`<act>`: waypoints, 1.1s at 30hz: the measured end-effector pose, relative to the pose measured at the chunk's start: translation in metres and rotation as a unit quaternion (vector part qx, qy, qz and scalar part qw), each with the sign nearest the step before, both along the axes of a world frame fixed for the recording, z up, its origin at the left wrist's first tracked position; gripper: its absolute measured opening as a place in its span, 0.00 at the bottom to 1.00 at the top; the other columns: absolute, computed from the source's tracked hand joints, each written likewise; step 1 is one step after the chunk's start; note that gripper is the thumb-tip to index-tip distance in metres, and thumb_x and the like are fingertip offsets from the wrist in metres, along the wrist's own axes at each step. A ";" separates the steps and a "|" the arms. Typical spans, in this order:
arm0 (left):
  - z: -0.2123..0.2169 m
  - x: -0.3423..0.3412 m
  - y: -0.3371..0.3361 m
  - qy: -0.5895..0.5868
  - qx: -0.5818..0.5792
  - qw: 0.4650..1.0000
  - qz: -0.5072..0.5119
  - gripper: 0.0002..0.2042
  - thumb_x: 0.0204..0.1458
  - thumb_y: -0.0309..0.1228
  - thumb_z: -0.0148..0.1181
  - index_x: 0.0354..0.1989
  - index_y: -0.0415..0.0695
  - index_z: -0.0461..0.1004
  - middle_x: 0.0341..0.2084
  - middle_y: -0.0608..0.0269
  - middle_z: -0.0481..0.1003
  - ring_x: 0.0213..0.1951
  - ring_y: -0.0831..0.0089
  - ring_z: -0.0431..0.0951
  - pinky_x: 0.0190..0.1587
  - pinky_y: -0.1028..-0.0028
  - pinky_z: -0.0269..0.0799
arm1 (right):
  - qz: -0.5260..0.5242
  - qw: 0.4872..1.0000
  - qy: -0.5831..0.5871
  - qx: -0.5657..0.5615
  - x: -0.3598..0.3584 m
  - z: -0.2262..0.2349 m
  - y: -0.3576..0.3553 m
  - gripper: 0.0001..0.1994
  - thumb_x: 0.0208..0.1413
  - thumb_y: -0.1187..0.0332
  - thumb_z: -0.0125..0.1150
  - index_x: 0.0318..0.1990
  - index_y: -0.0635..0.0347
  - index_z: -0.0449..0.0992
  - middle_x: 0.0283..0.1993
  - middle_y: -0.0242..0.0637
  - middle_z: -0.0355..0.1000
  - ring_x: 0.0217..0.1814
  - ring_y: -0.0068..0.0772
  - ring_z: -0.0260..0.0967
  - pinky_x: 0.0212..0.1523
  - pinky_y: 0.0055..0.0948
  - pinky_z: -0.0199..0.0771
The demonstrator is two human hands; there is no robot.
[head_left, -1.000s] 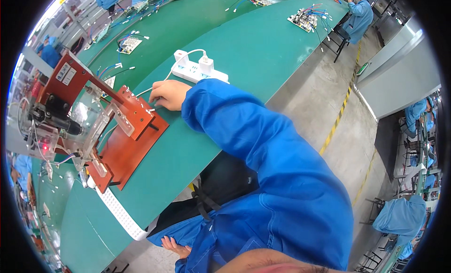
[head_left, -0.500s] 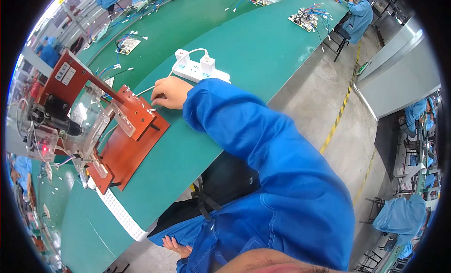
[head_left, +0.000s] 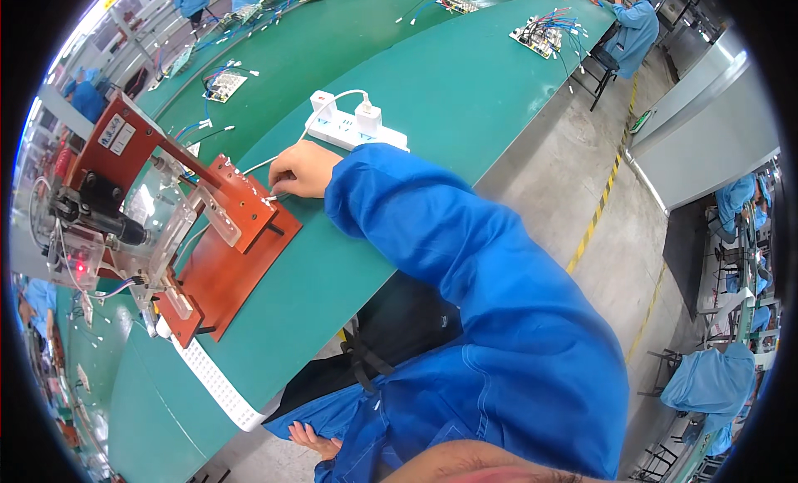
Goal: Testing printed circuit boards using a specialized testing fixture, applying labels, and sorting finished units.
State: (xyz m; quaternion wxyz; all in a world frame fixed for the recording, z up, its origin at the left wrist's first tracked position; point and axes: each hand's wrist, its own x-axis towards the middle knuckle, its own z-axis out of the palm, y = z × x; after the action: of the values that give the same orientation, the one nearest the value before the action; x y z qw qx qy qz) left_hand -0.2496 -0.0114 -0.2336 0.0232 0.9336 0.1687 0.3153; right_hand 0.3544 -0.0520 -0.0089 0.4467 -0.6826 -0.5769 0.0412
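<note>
Right hand (head_left: 303, 169), fingers pinching a thin white wire (head_left: 259, 165) at the red jig's (head_left: 218, 263) edge on the green bench (head_left: 465, 92); left hand (head_left: 314, 440) in the lap, grip undeterminable; feed the wire tip straight, holding close.

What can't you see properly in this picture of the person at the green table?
All in the head view:
- The right hand: its fingertips curl under, so what they pinch beside the red jig is too small to tell.
- The left hand: only fingers show; the blue sleeve covers the rest.
- The white power strip: its cable runs behind the hand.
- The far circuit boards: too small for detail.
</note>
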 end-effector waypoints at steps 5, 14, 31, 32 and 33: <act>0.003 -0.001 0.003 0.021 -0.030 0.999 -0.009 0.33 0.58 0.53 0.39 0.67 0.43 0.56 0.66 0.43 0.58 0.69 0.40 0.52 0.68 0.38 0.38 | 0.007 1.000 0.004 0.026 0.001 0.000 -0.003 0.08 0.49 0.73 0.66 0.37 0.66 0.82 0.30 0.44 0.78 0.32 0.37 0.78 0.36 0.31 0.78; 0.009 -0.005 -0.008 0.020 -0.050 0.999 0.000 0.34 0.58 0.53 0.39 0.67 0.42 0.55 0.67 0.42 0.56 0.70 0.40 0.51 0.68 0.37 0.37 | 0.029 0.999 0.014 0.040 -0.001 -0.001 0.002 0.12 0.45 0.73 0.62 0.38 0.64 0.84 0.32 0.48 0.79 0.34 0.44 0.79 0.37 0.35 0.78; 0.006 0.000 -0.009 0.025 -0.086 0.996 0.020 0.33 0.58 0.53 0.39 0.67 0.45 0.57 0.66 0.44 0.59 0.69 0.41 0.53 0.69 0.40 0.38 | -0.001 0.998 0.019 0.052 0.004 0.002 -0.001 0.15 0.52 0.75 0.62 0.48 0.60 0.81 0.37 0.40 0.78 0.37 0.34 0.76 0.40 0.30 0.75; 0.007 -0.001 -0.009 0.022 -0.082 0.996 0.014 0.33 0.58 0.53 0.39 0.67 0.46 0.58 0.66 0.44 0.59 0.69 0.41 0.53 0.69 0.40 0.38 | -0.003 0.998 0.057 0.040 0.001 0.009 -0.005 0.15 0.54 0.76 0.62 0.50 0.60 0.81 0.39 0.39 0.78 0.39 0.31 0.77 0.42 0.28 0.76; 0.007 -0.002 -0.010 0.019 -0.078 0.997 0.006 0.33 0.58 0.54 0.39 0.67 0.46 0.58 0.66 0.44 0.59 0.69 0.41 0.53 0.69 0.40 0.38 | 0.014 0.991 0.124 0.049 0.007 0.002 -0.001 0.15 0.57 0.77 0.60 0.52 0.61 0.80 0.43 0.38 0.78 0.44 0.28 0.77 0.48 0.26 0.76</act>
State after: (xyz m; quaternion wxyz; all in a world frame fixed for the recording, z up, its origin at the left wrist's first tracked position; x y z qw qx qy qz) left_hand -0.2514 -0.0210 -0.2265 0.0908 0.9336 0.1992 0.2837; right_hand 0.3611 -0.0531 -0.0071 0.5471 -0.6415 -0.5276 0.1039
